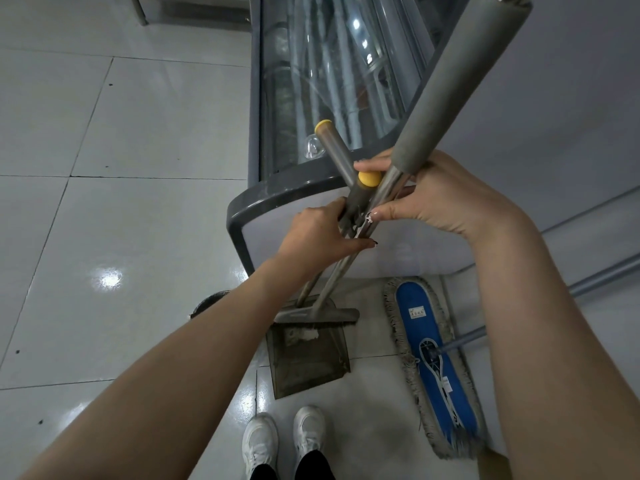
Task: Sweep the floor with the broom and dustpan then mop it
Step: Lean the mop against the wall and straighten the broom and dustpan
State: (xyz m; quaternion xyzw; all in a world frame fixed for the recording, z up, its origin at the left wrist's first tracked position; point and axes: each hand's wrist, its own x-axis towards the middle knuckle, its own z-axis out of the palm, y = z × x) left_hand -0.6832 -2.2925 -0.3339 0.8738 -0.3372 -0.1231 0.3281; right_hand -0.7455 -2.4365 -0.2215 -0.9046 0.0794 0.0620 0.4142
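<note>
A broom (322,315) and a translucent grey dustpan (308,358) stand together on the tiled floor in front of my feet, their metal handles leaning up toward me. My left hand (322,233) grips the bundled handles from the left. My right hand (440,199) holds them from the right, fingers curled round the shafts just below a grey foam grip (460,84). Two handle ends carry yellow caps (369,179). A flat blue mop head (433,362) with a grey fringe lies on the floor to the right, its pole running off right.
A glass-fronted display freezer (311,98) with a dark rounded corner stands directly behind the broom. A dark round bin edge (211,301) shows left of the dustpan. Glossy grey floor tiles (104,202) spread to the left. My white shoes (284,441) are at the bottom.
</note>
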